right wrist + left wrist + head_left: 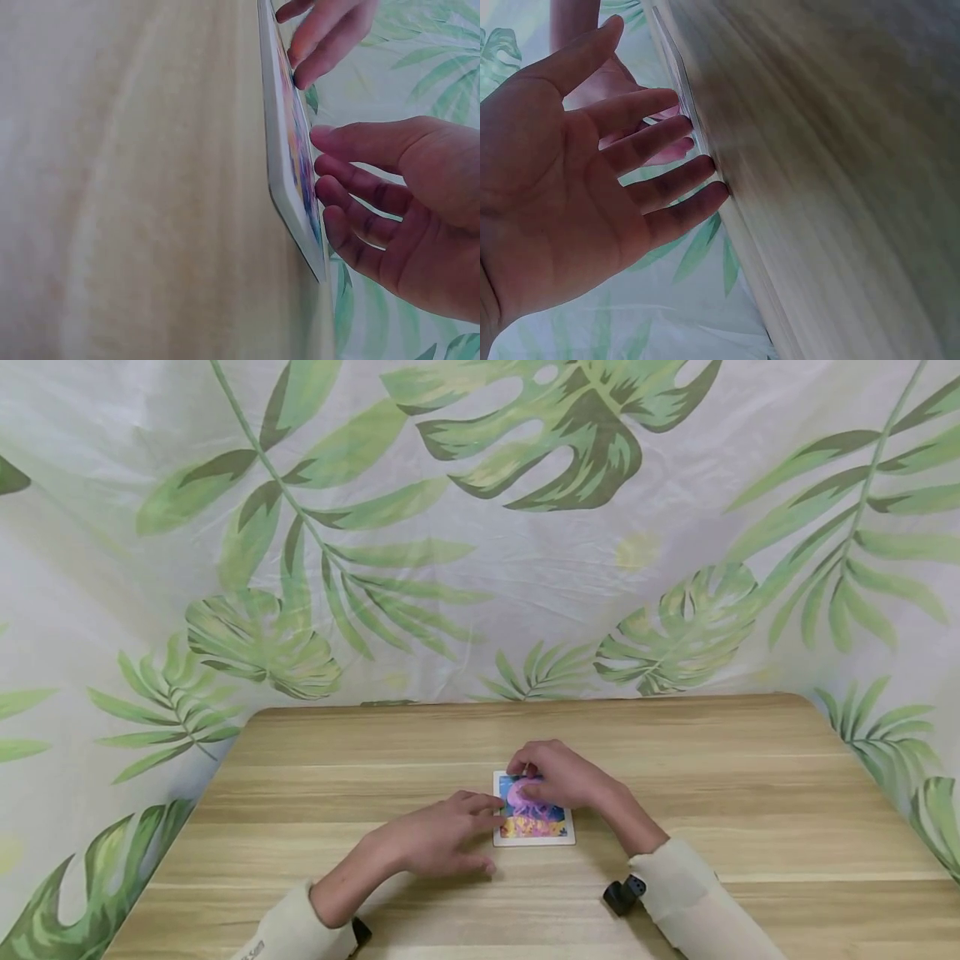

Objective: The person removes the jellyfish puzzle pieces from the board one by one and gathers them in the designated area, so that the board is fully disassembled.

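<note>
A flat square picture board [534, 841] with a white border lies on the table, showing a pink sea creature over blue and yellow. My left hand [438, 839] is spread palm down at its left side, with fingertips over the left border and the thumb apart, near the tabletop. Bent above the picture, my right hand [566, 777] touches its upper part with thumb and fingertips. In the right wrist view, those fingertips [324, 187] meet the picture face, and nothing shows between them. The right hand hides the board's upper right part.
The wood-grain table [337, 743] has rounded far corners. Behind it hangs a pale cloth [525, 577] printed with green leaves. A small black device [624, 895] is at the right wrist, by the light sleeve [697, 902].
</note>
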